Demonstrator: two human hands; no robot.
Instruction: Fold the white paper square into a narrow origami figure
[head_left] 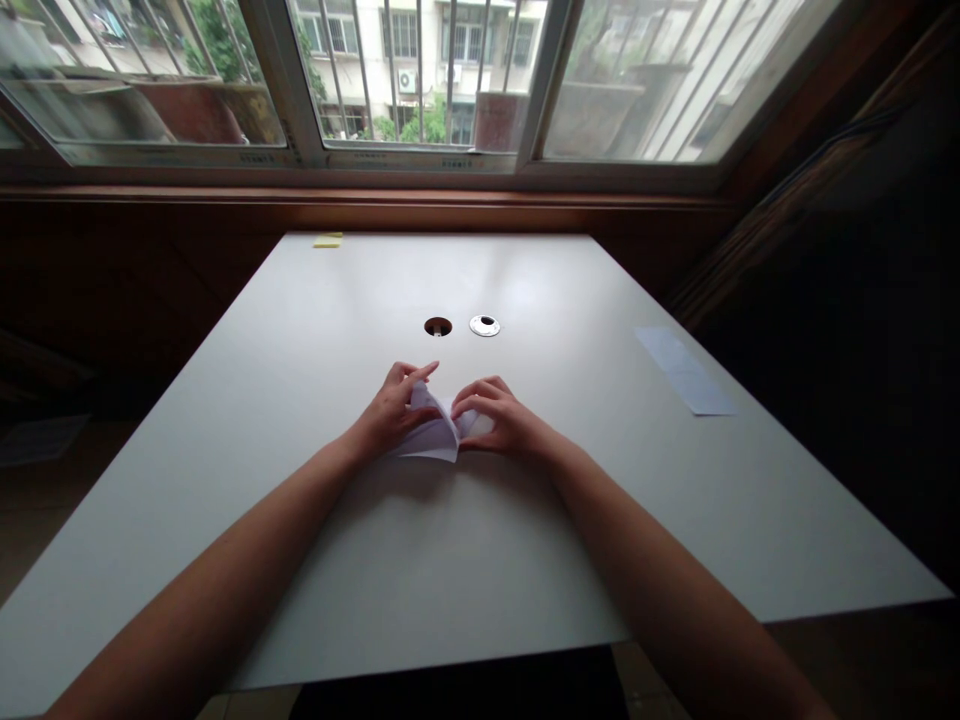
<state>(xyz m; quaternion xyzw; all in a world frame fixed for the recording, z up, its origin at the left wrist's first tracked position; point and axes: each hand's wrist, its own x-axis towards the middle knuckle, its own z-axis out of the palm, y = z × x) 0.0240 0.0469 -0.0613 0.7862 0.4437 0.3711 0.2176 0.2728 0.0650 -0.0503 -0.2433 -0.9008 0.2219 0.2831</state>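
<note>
A white sheet of paper (431, 440), partly folded and standing up in places, is held between both hands near the middle of the table. My left hand (394, 408) grips its left part, with the thumb inside the fold and the index finger stretched out above. At the right side of the paper, my right hand (501, 415) pinches the folded edge between thumb and fingers. The fingers cover some of the creases, so the full folded shape is hidden.
The white table (300, 330) reaches to the window ledge. Behind the hands are a round cable hole (438, 327) and a round grommet cover (485, 326). Another creased paper (684, 370) lies at the right edge; yellow sticky notes (328, 241) lie at the far left.
</note>
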